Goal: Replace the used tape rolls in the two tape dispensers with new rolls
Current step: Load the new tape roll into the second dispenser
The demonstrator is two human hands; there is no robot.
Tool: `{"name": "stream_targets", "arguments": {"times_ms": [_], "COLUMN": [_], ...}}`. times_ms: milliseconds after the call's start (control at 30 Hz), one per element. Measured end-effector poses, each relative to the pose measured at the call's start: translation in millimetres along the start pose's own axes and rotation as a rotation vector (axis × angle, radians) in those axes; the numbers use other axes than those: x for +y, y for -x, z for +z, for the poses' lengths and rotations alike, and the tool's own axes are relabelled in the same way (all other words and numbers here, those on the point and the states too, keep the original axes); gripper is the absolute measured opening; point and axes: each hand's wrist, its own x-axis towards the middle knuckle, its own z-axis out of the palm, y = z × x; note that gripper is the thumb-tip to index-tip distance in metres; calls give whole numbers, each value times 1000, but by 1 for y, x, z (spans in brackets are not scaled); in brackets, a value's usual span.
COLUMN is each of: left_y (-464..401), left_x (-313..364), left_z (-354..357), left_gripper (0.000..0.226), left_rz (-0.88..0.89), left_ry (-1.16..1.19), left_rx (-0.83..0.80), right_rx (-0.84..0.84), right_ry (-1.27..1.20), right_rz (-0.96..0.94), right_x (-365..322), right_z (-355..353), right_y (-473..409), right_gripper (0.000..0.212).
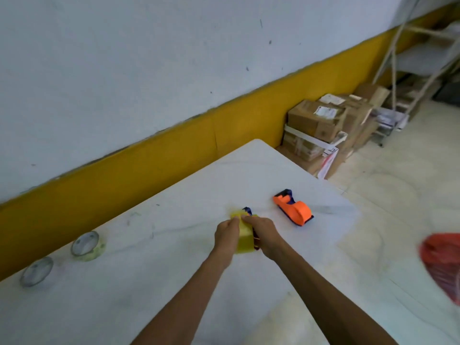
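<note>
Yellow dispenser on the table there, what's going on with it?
A person has both hands on the yellow dispenser, the left hand on one side and the right hand on the other, working on it on the white table. An orange dispenser sits untouched beyond it. Two tape rolls lie apart at the table's left edge.

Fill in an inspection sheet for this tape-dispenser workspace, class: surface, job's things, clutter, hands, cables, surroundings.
Surface: white table, faint scuff marks.
Job's things: yellow dispenser between both hands; orange dispenser standing apart to its right; two tape rolls at the table's left edge.
Clutter: nothing seen on the table.
Hands: left hand and right hand both gripping the yellow dispenser.
Cables: nothing seen.
Surroundings: cardboard boxes stacked by the wall; red bag at far right, blurred.
</note>
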Motion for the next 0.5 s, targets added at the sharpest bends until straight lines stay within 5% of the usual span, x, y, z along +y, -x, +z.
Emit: {"name": "stream_targets", "arguments": {"times_ms": [133,400,500], "left_y": [9,-5,-23], "left_x": [16,46,52], "left_z": [75,180,215], "left_gripper": [19,38,25], "left_rz": [-20,-60,-77], "left_ry": [41,18,72], "left_rx": [-52,-137,-155], "right_rx": [32,105,135], "right_ry": [8,-43,-22], "right_rz": [-16,-28,-25], "right_x": [-22,-57,-69], "right_z": [-72,-171,-199], "right_y": [-8,-30,-51], "right_gripper": [25,24,25]}}
